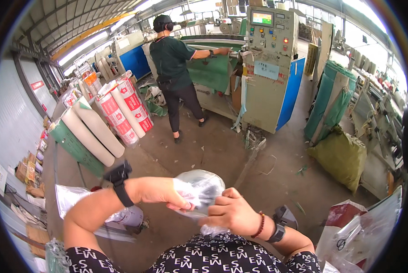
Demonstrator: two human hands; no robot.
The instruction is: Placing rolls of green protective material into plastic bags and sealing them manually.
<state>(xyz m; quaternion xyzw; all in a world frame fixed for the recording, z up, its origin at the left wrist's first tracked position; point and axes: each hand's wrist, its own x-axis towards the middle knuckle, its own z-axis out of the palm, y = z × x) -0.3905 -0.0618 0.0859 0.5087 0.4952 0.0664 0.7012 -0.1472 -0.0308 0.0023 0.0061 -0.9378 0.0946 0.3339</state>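
Observation:
In front of my body I hold a bunch of clear, shiny plastic film [207, 183], rounded at its far side and crumpled in the middle. My left hand [166, 193] is closed on its left part, thumb toward the right. Curled around the near right part of the film are the fingers of my right hand [231, 212]. A loose crumpled end hangs below the right hand, close to my patterned shirt [213, 252]. Whether anything lies inside the film, I cannot tell.
A person [173, 68] reaches to a machine with a control panel [265, 54]. Wrapped rolls [126, 111] and pale rolls [88, 132] stand at the left. A green roll [329, 102] and full sack [340, 157] stand right. Plastic sheeting [358, 241] is near right.

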